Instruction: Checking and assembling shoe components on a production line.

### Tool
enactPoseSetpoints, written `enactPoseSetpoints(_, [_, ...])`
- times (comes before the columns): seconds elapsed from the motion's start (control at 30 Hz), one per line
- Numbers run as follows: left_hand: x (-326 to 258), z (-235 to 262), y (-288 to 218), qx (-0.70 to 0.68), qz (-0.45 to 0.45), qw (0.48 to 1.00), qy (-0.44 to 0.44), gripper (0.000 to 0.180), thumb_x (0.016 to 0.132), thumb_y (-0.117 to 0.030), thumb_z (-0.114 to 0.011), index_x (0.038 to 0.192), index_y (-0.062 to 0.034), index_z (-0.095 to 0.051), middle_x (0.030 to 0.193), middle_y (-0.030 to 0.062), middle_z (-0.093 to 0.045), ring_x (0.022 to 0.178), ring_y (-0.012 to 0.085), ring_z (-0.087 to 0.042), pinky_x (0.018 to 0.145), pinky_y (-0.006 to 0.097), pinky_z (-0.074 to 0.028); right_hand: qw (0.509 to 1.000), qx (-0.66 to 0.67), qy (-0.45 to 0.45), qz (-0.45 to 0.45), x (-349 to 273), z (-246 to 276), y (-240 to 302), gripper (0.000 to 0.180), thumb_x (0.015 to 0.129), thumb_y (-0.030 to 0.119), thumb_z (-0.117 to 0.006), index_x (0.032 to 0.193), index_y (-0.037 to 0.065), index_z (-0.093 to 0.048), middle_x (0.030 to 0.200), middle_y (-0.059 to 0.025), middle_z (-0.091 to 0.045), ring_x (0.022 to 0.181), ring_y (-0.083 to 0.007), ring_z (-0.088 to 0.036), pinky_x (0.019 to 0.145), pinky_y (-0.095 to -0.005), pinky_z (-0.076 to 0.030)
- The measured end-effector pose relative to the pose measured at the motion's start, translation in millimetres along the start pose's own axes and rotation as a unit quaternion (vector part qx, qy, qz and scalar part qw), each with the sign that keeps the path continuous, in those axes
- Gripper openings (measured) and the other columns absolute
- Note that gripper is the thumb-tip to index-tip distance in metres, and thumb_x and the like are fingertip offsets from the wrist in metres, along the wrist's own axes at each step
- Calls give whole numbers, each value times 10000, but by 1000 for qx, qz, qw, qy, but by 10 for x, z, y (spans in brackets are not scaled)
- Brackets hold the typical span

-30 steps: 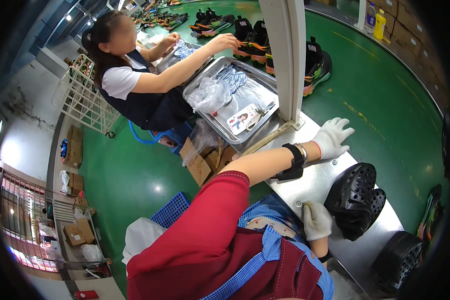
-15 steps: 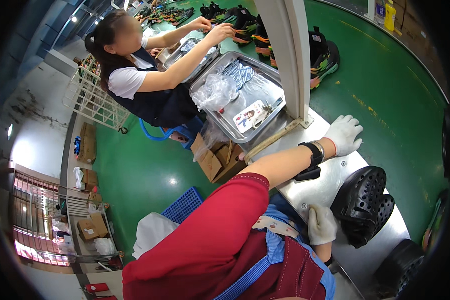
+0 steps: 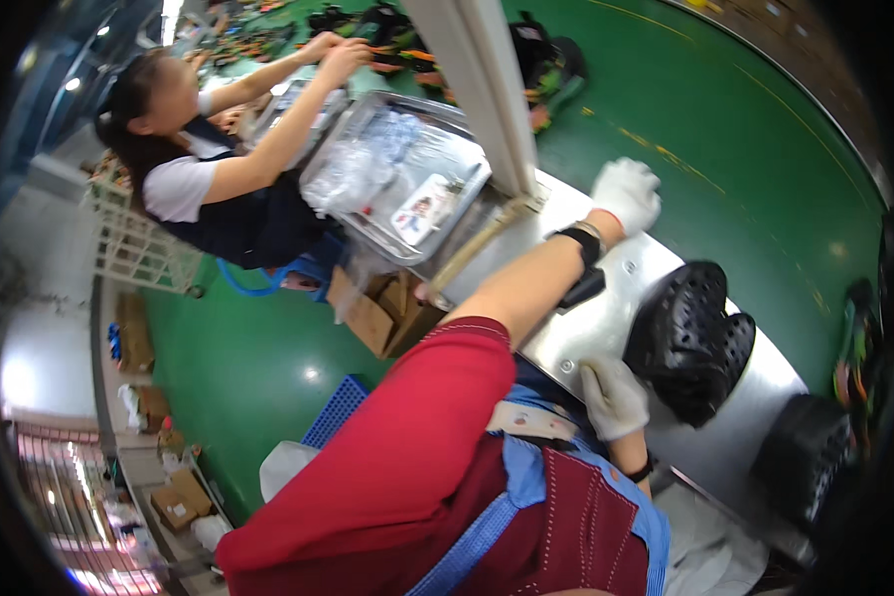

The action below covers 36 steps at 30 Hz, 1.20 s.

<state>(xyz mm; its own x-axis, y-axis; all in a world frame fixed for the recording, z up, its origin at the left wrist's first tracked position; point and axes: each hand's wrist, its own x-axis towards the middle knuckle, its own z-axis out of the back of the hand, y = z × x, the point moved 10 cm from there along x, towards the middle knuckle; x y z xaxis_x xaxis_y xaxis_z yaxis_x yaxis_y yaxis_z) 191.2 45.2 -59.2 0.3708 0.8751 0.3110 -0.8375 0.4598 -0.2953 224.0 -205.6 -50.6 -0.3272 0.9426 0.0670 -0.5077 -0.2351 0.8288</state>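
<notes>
The black perforated foam clog (image 3: 690, 338) lies on the bare steel table top (image 3: 606, 298) at the centre right of the frame. It is tipped onto its side, and its long axis runs from the upper left to the lower right of the picture. From the person's hands it lies between them and a little to the right.

The right hand (image 3: 614, 397), in a white cloth glove, sits in the lower centre, just beside the lower left edge of the clog. It is clearly the nearer hand. Its fingers are loosely curled and rest on the table edge; whether they touch the clog, I cannot tell. It pinches nothing that I can see.

The left hand (image 3: 628, 191), also in a white glove, is in the upper centre right, well apart from the clog. The bare forearm stretches out long from the red sleeve (image 3: 407, 457), with a black wrist strap (image 3: 578, 243). The fingers look bent downward on the table near the green floor (image 3: 725, 129); it seems to hold nothing.

In the upper left another person (image 3: 219, 169) reaches over a shiny metal tray (image 3: 457, 214) behind a white post (image 3: 472, 89). A second dark shoe (image 3: 800, 452) lies at the lower right.
</notes>
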Motion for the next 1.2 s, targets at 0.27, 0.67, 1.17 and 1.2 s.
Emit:
enactPoseSetpoints(0.27, [29, 10, 186, -23, 29, 999, -31, 271, 846, -219, -508, 971, -83, -705, 1109, 109, -655, 1090, 271, -582, 961, 380, -455, 995, -64, -72, 18, 37, 78, 27, 99, 855, 107, -624, 929, 65, -674, 851, -136, -660, 774, -295, -649, 692, -358, -513])
enactPoseSetpoints(0.67, [17, 11, 529, 14, 122, 991, 44, 243, 842, -219, -493, 796, -98, -699, 886, 94, -662, 914, 259, -616, 825, 397, -499, 984, -145, -91, 37, 133, -111, 8, 111, 862, 177, -630, 906, 107, -705, 814, -125, -662, 720, -292, -652, 636, -357, -525])
enactPoseSetpoints(1.17, [-25, 88, 685, -45, 79, 994, -58, 209, 837, -205, -532, 841, -80, -699, 1012, 87, -646, 1074, 267, -552, 960, 400, -414, 991, -116, -70, 17, 258, -158, 111, 143, 878, 170, -577, 920, 65, -666, 817, -159, -655, 757, -320, -651, 665, -388, -517])
enactPoseSetpoints(1.2, [-27, 68, 678, -43, 77, 995, -54, 209, 837, -205, -532, 841, -80, -699, 1012, 87, -646, 1074, 267, -552, 960, 400, -414, 991, -114, -69, 24, 256, -161, 119, 137, 876, 164, -579, 922, 66, -664, 815, -159, -654, 755, -319, -651, 661, -391, -517])
